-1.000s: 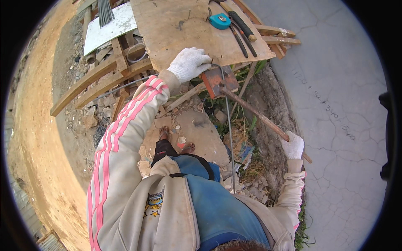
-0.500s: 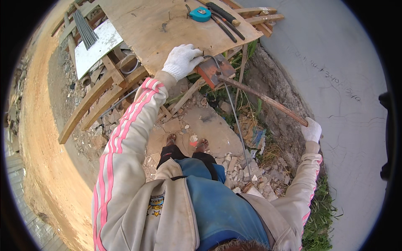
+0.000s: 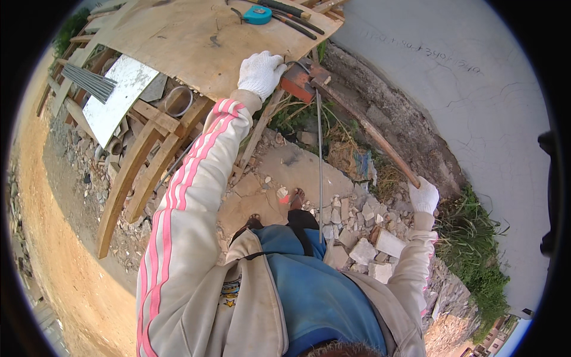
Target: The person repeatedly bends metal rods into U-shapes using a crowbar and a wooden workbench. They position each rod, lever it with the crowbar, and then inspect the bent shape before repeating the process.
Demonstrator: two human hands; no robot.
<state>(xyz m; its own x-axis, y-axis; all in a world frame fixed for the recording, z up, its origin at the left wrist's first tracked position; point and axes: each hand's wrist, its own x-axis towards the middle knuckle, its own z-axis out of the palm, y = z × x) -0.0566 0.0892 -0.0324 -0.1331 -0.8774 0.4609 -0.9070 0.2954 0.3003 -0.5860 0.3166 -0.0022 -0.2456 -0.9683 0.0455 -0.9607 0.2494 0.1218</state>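
My left hand (image 3: 260, 74), in a white knitted glove, is closed at the board's near edge, beside a rust-red metal block (image 3: 298, 82). Its fingertips are hidden, so what they grip does not show. A thin steel rod (image 3: 320, 149) curves over the block in a hook close to those fingers, and its straight length hangs down toward my body. My right hand (image 3: 423, 196), gloved too, is wrapped round the end of a long rusty bar (image 3: 375, 134). The bar's far end meets the block beside the rod.
On the plywood board (image 3: 172, 41) lie a teal tape measure (image 3: 257, 15) and some long-handled tools (image 3: 294, 24). Cut rods (image 3: 89, 82) rest on a white panel (image 3: 119, 98) at left. Curved timbers (image 3: 134, 172) jut out below. Rubble (image 3: 363, 250) covers the ground; a grey wall (image 3: 476, 119) rises at right.
My right hand has swung the bar nearer to me, so it slants more steeply. The rod hangs straighter down. My left hand stays by the block, while the whole view has turned.
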